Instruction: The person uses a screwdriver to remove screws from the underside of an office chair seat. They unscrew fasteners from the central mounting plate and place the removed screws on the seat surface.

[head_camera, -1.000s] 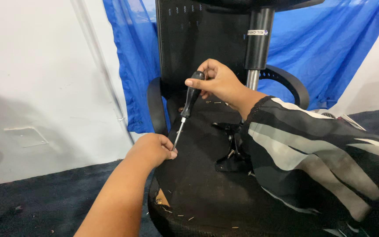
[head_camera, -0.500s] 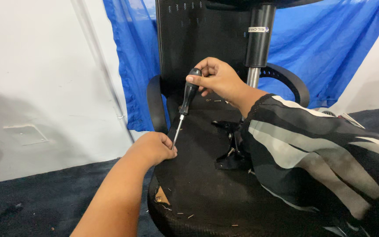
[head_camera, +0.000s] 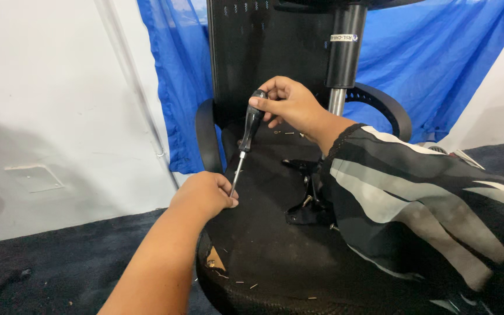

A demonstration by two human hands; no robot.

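An upturned black office chair lies before me, its seat underside [head_camera: 263,233] facing up. My right hand [head_camera: 290,105] grips the black handle of a screwdriver [head_camera: 247,134], its metal shaft slanting down to the seat's left edge. My left hand [head_camera: 204,195] is closed at that edge, fingers pinched around the shaft's tip. What lies under the tip is hidden by my fingers. My right sleeve is black with grey stripes.
The chair's gas cylinder [head_camera: 343,55] rises behind my right hand. Black armrests [head_camera: 208,140] curve on both sides. A black metal bracket [head_camera: 307,198] sits mid-seat. Small staples lie scattered near the torn front edge [head_camera: 214,262]. A blue curtain [head_camera: 438,64] hangs behind; dark carpet covers the floor.
The screwdriver handle and my right hand have shifted slightly up and stayed on the same spot. My left hand has barely moved at the seat edge.
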